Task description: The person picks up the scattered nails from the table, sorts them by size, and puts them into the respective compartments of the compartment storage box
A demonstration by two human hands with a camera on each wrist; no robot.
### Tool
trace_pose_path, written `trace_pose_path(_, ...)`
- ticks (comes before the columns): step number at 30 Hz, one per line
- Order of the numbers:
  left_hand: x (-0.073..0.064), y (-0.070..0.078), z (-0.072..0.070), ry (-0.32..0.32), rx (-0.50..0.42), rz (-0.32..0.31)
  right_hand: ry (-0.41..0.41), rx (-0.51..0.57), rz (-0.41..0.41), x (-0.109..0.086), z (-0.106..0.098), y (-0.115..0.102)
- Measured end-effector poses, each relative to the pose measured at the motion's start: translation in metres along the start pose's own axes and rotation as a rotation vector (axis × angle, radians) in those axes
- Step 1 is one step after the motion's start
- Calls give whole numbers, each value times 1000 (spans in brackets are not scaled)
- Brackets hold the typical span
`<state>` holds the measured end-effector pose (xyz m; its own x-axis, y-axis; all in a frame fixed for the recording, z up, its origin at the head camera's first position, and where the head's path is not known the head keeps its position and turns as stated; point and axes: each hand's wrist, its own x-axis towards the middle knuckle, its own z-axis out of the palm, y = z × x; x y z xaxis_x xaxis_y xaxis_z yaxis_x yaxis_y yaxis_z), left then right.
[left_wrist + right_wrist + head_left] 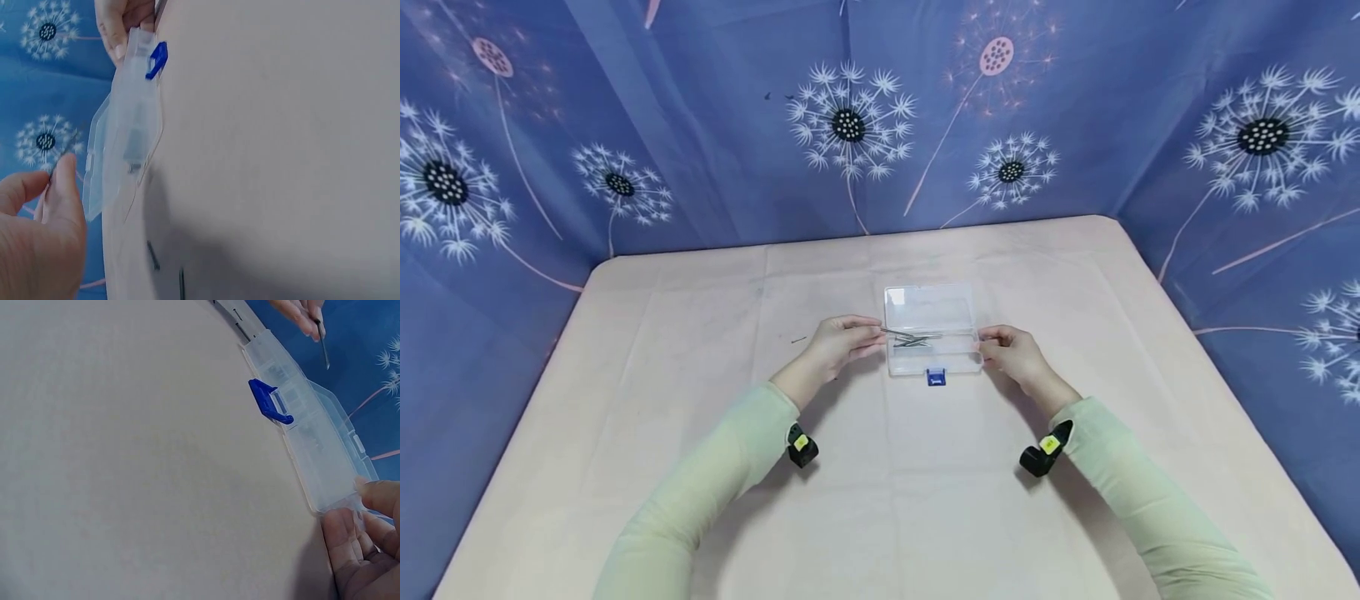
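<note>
A clear plastic box (934, 365) with a blue latch (936, 377) stands on the table with its lid (928, 308) raised at the back. Several slim metal pieces (913, 342) lie crossed in one of its compartments. At the box's left side, my left hand (842, 342) pinches a thin metal rod (324, 350) between thumb and fingers, its narrow end pointing over the box. My right hand (1011, 354) grips the box's right end, thumb at the rim and fingers against the outer wall (340, 503).
Small dark metal pieces (798, 339) lie on the table left of the box, near the left wrist; two such pins (153, 255) show in the left wrist view. Pale cloth covers the table (880, 500). A blue dandelion-print curtain (715, 125) hangs behind and at both sides.
</note>
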<state>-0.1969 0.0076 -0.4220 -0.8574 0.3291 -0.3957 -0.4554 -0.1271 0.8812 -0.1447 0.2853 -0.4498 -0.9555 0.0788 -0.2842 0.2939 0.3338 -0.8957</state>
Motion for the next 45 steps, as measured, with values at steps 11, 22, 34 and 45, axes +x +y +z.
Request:
trace_pose_path(11,10,-11,30,59,38,-6,4,-10,0,1,0,0)
trace_pose_path(22,14,-13,41,107,95,-35,-3,4,11,-3,2,0)
trace_pose_path(34,8,-6,30,85,190,-15,20,-17,0,-2,1,1)
trace_pose_path(45,3,3,1,83,425,48,17,-22,14,-3,1,-1)
